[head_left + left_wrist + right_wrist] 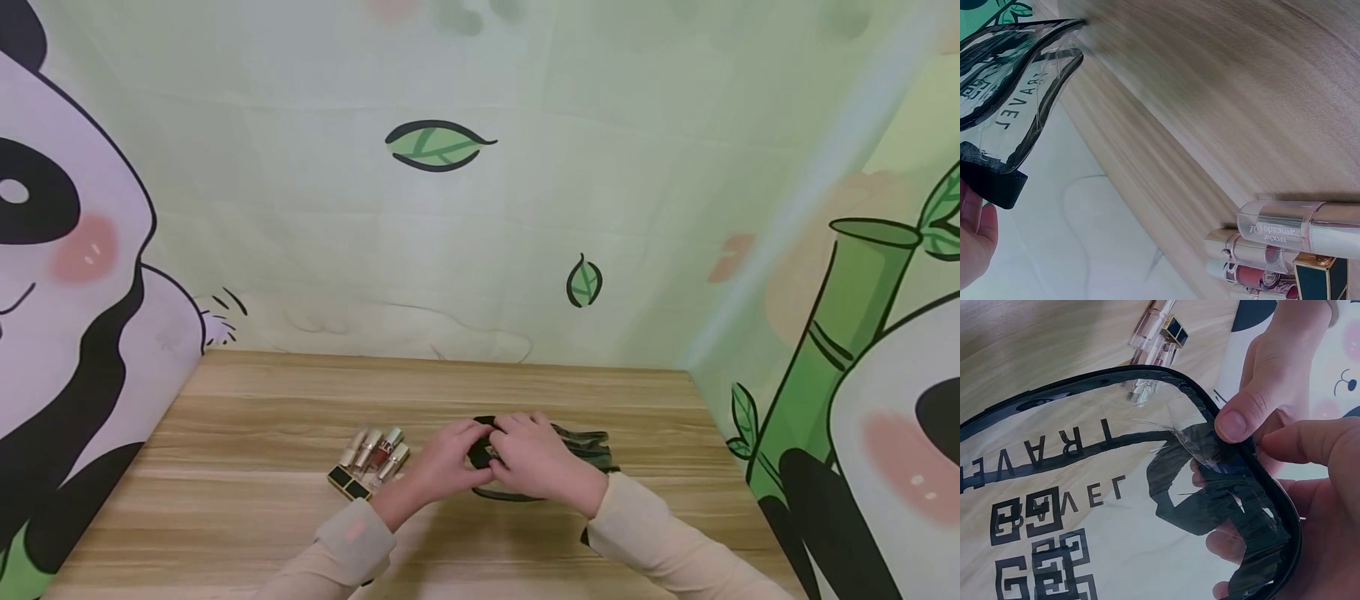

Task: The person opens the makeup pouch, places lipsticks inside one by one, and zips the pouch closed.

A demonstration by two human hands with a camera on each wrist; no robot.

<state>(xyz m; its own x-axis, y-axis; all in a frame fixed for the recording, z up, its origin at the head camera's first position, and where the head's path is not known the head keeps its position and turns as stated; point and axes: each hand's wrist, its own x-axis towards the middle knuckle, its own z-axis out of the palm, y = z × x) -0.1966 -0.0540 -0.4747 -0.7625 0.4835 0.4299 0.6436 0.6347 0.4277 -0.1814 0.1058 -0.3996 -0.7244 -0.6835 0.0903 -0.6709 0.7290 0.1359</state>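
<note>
A clear zip pouch (1104, 531) with black edging and printed "TRAVEL" lettering is between both hands above the table. My left hand (450, 458) grips its near-left corner, its thumb pressed on the black rim in the right wrist view. My right hand (540, 458) pinches the same rim beside it, the two hands almost touching. Fingers show through the clear plastic. In the left wrist view the pouch (1019, 103) hangs with a black tab (994, 181) near the fingertips. The hands hide much of the pouch in the head view.
Several lip colour tubes (382, 450) lie grouped left of the hands, with a black, gold-edged item (349, 482) in front. The wood-grain table (262, 417) meets a printed cloth backdrop (315, 208) with pandas and leaves.
</note>
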